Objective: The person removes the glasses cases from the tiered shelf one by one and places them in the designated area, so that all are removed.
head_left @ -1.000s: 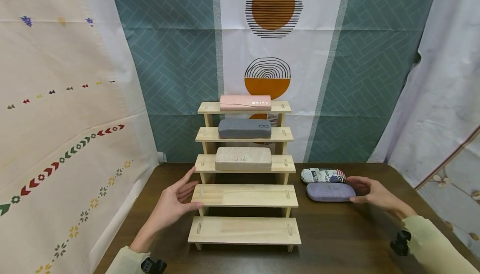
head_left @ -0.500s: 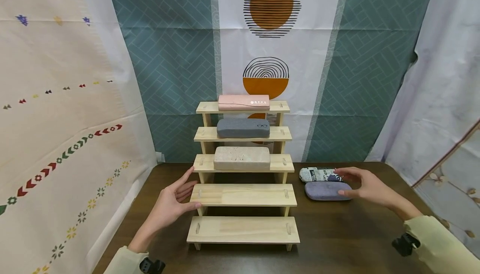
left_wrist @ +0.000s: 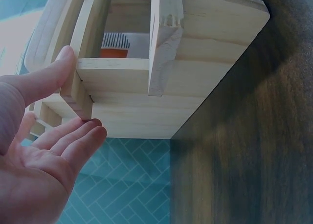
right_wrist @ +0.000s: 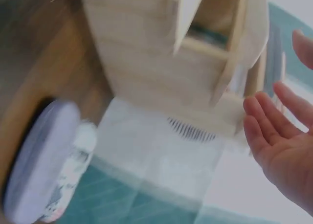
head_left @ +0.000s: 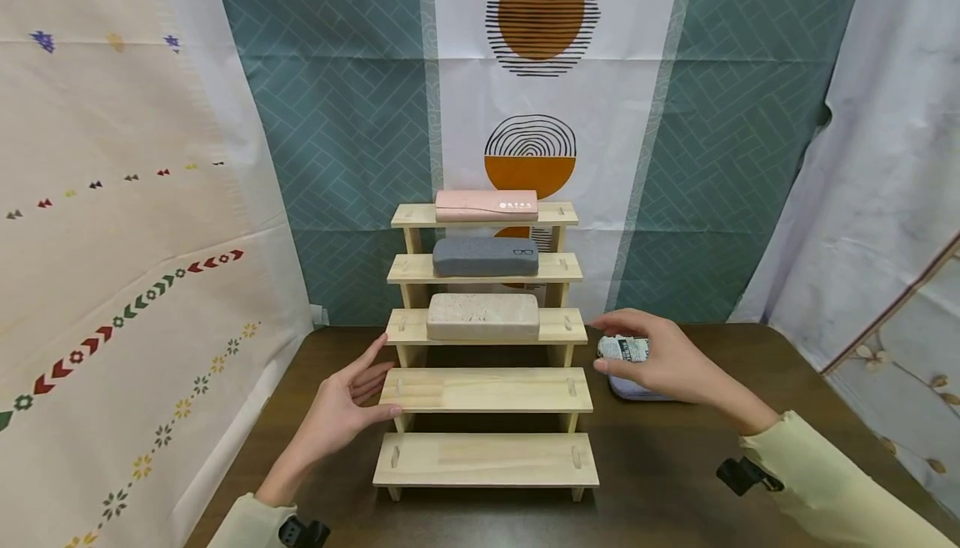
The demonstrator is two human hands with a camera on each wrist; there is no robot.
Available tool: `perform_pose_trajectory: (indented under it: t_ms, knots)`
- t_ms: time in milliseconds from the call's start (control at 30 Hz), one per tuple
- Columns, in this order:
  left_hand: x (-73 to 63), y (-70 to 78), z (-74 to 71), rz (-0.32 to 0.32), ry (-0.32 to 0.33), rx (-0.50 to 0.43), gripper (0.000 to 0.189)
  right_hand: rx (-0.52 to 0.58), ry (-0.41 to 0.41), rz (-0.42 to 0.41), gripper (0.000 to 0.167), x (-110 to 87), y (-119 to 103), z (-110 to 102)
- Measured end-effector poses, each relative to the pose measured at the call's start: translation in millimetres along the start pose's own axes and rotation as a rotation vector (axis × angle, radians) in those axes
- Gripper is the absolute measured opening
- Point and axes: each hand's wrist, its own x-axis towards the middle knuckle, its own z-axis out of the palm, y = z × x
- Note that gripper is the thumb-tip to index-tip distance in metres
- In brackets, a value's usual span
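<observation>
My left hand [head_left: 341, 414] holds the left side of a five-step wooden stand [head_left: 487, 389]. In the left wrist view, the thumb and fingers [left_wrist: 73, 145] sit on opposite edges of one board's end. My right hand [head_left: 663, 364], holding nothing, hovers right of the stand with fingers spread from the thumb. Behind it in the head view, a newsprint-patterned glasses case [head_left: 626, 349] and a purple glasses case [head_left: 633, 389] are partly covered. On the top three steps sit a pink glasses case [head_left: 486, 206], a blue-grey glasses case [head_left: 486, 258] and a cream glasses case [head_left: 483, 317].
The stand and the two loose cases stand on a dark wooden table [head_left: 675, 473]. A teal and white patterned curtain [head_left: 337, 114] hangs behind, with pale cloths [head_left: 135, 281] along both sides. The two lowest steps hold no cases.
My right hand has moved left, off the purple case's right end and toward the stand, without carrying anything. My left hand has stayed at the stand, and the cases have not moved.
</observation>
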Motion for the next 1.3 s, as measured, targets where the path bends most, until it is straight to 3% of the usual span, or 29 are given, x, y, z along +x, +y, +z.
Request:
perform_pose_trajectory:
  t_ms: [233,667,1300]
  knots:
    - [0.1,-0.2,-0.4,0.004,0.003,-0.011,0.104,0.003,0.016,0.001,0.064,27.0,-21.4,14.4]
    - [-0.2,-0.5,0.6,0.003,-0.001,-0.007,0.104,0.005,-0.013,-0.002,0.07,67.5,-21.5,38.2]
    - [0.1,-2.1,0.2,-0.011,0.007,-0.003,0.104,0.01,-0.082,0.056,0.075,90.0,-15.7,56.5]
